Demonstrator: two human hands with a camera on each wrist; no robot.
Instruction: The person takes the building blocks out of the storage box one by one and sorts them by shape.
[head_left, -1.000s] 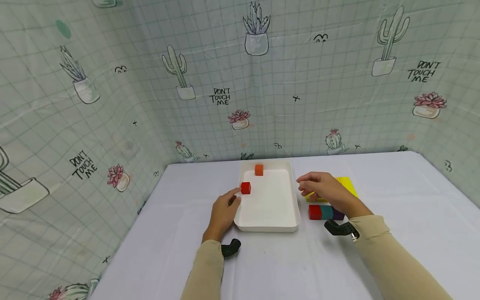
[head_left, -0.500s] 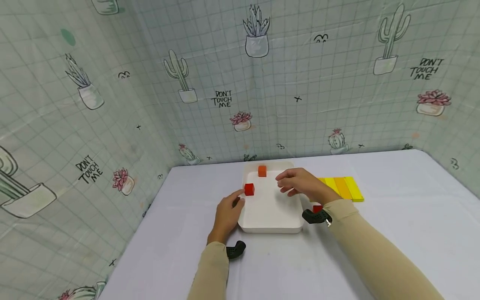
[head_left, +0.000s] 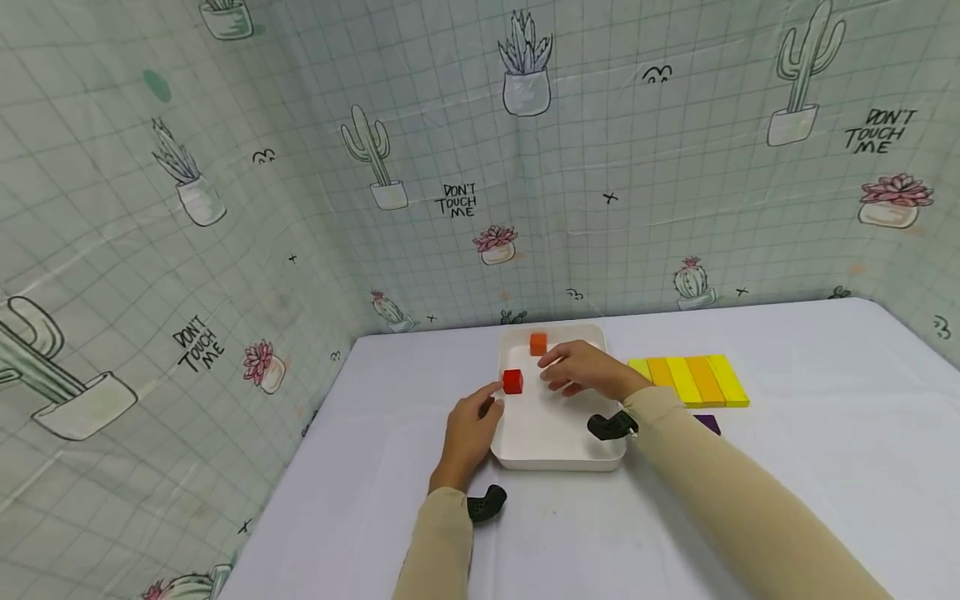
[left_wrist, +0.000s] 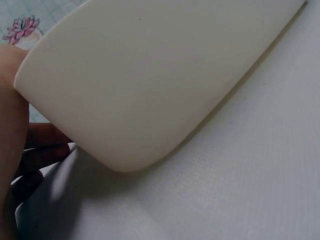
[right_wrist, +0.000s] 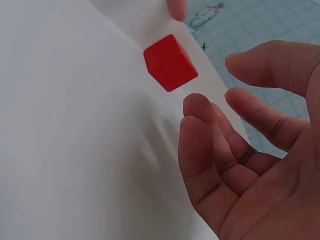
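A white tray (head_left: 558, 446) lies on the table with a red cube (head_left: 512, 382) by its left wall and an orange cube (head_left: 537, 344) near its far end. My left hand (head_left: 468, 433) holds the tray's left rim; in the left wrist view several fingers (left_wrist: 42, 157) are outside the wall. Above the tray hovers my right hand (head_left: 581, 368), its fingers loosely bent and nothing between them. In the right wrist view the red cube (right_wrist: 171, 63) is just beyond the right fingertips, and a left fingertip (right_wrist: 176, 9) reaches over the rim.
Right of the tray, yellow and orange strips (head_left: 686, 379) lie side by side. A purple block (head_left: 707, 423) shows partly behind the right sleeve, which hides what lies beside it. A cloth backdrop (head_left: 600, 150) with cactus drawings rises behind and left of the table.
My right hand has moved left from over the strips to above the tray's middle. My left hand stays at the rim, and both cubes remain where they were in the tray.
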